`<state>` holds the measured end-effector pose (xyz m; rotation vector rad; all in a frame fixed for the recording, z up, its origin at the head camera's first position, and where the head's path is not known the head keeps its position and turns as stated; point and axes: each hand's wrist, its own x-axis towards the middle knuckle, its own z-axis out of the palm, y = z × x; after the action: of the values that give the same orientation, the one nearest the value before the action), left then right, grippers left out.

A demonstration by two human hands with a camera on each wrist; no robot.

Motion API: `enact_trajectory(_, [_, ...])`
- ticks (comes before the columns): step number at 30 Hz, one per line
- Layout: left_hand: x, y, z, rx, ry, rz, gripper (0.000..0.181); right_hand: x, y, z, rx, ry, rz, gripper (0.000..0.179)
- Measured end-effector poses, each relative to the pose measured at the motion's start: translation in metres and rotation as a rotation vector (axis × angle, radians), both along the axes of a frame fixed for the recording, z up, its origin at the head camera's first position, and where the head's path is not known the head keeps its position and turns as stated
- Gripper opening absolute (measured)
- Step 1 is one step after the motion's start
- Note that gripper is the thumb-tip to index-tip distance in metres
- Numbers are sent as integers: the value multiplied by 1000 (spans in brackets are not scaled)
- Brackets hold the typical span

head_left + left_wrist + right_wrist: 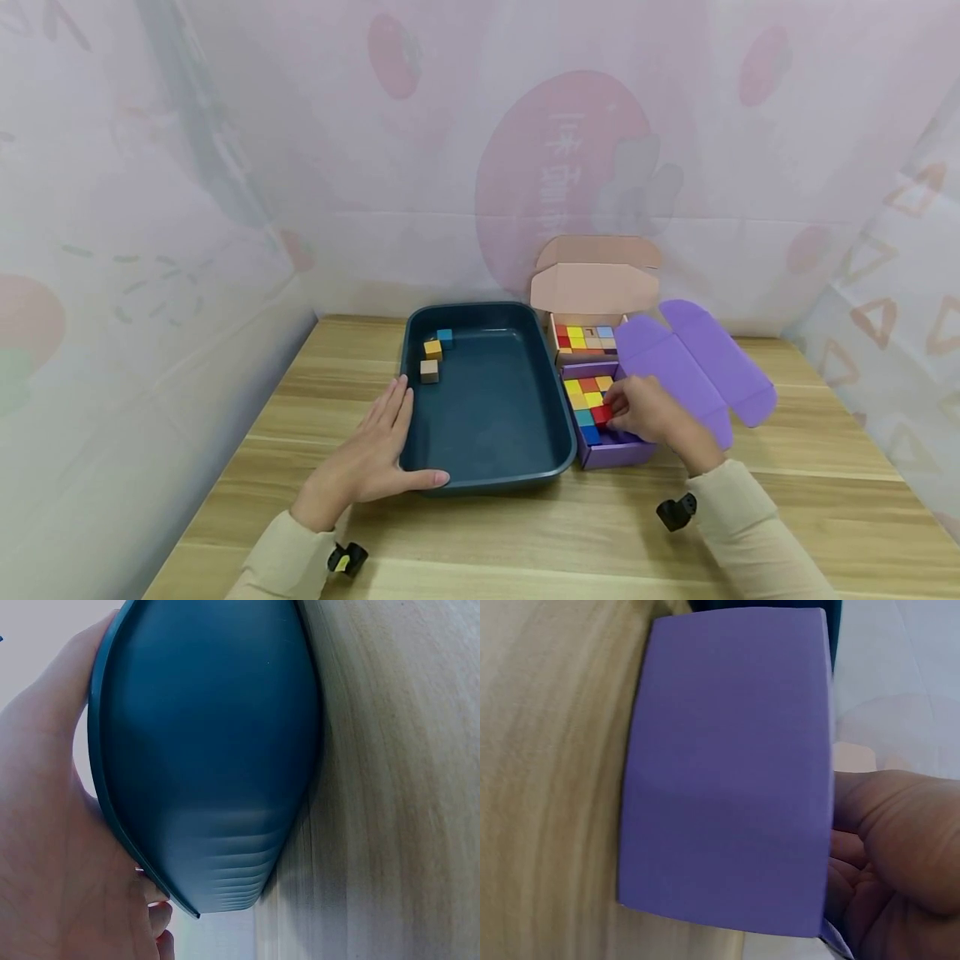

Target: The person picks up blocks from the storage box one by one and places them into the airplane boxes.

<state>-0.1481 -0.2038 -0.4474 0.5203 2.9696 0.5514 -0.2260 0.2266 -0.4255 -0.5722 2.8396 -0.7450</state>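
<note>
A dark teal tray (491, 400) stands on the table, with a blue cube (445, 338), a yellow-orange cube (432, 350) and a plain wooden cube (429, 372) near its left side. My left hand (371, 454) rests on the tray's near left corner, fingers straight along the left rim and thumb on the front rim. Inside a purple box (618, 455) to the tray's right lie several coloured cubes. My right hand (645, 408) reaches into that box and pinches a red cube (602, 415) between thumb and fingers. The box wall hides those fingertips in the right wrist view.
Behind the purple box stands an open pinkish box (596, 287) with several coloured cubes. The purple lid (693, 367) spreads out to the right. Wood-grain table (810, 467) surrounds everything, and a printed cloth (420, 167) hangs along the back and sides.
</note>
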Motion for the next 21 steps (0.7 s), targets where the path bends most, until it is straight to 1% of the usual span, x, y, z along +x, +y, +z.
enact_trajectory(6, [0, 0, 1, -1, 1, 3, 139, 1, -4, -5, -2, -21, -38, 21])
enact_trajectory(11, [1, 0, 1, 5, 0, -5, 139, 1, -6, -6, 7, -5, -57, 23])
enact_trajectory(15, [2, 0, 3, 6, -7, -15, 138, 1, -8, -7, 41, -1, -76, 23])
enact_trajectory(19, [2, 0, 3, 4, -11, -15, 138, 3, -9, -5, 75, 8, -73, 24])
enact_trajectory(21, [2, -1, 3, 5, -13, -15, 138, 3, -9, -1, 92, 28, -53, 25])
